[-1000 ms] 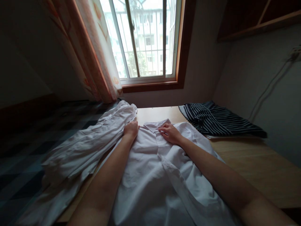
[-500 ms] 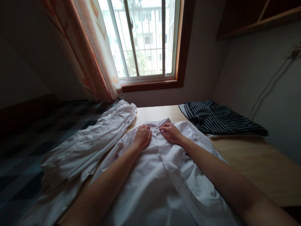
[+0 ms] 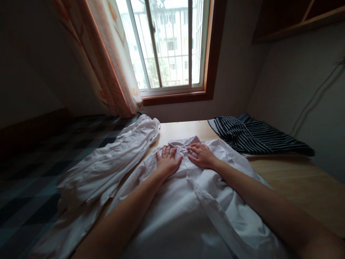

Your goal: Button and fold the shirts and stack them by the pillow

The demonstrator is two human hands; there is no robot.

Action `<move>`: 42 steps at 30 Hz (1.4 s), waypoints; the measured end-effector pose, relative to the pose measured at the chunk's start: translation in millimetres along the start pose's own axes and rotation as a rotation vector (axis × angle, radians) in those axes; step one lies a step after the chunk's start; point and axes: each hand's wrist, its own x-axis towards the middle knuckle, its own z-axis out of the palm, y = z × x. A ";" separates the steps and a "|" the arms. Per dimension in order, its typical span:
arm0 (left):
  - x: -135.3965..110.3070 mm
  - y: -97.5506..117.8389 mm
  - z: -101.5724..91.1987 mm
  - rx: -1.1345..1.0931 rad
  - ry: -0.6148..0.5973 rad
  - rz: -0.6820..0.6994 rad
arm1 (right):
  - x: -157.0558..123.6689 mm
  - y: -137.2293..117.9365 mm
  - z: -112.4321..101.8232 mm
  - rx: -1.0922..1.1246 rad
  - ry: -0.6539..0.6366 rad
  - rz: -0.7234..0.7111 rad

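Note:
A white shirt (image 3: pixel 172 212) lies spread on the wooden table, its collar (image 3: pixel 185 141) at the far end and its front placket running toward me. Flat on the cloth just left of the collar opening rests my left hand (image 3: pixel 168 162), fingers spread. My right hand (image 3: pixel 201 155) lies on the other side of the opening, fingers apart and touching the fabric near the collar. Neither hand grips anything. The part of the shirt under my palms and forearms is hidden.
Left of the shirt lies a crumpled white garment (image 3: pixel 107 162), partly over a dark checked bedspread (image 3: pixel 21 187). A black-and-white striped cloth (image 3: pixel 256 136) sits at the table's (image 3: pixel 293 183) back right. Beyond are a window (image 3: pixel 172 46), a curtain (image 3: pixel 107 61) and a wall cable (image 3: pixel 312 97).
Both hands have opened out: the fingers that were bunched at the collar now lie spread on the shirt. The whole view has shifted slightly, moving things a little to the right.

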 end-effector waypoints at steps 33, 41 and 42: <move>-7.4 -6.3 5.0 -0.115 0.092 0.661 | -21.4 3.1 -4.9 0.023 0.038 -0.072; -6.1 -6.9 6.4 -0.112 0.133 0.664 | -18.3 1.7 -20.3 0.012 0.048 -0.051; -6.6 -6.3 6.0 -0.106 0.146 0.668 | -18.6 1.4 -21.6 0.006 0.041 -0.051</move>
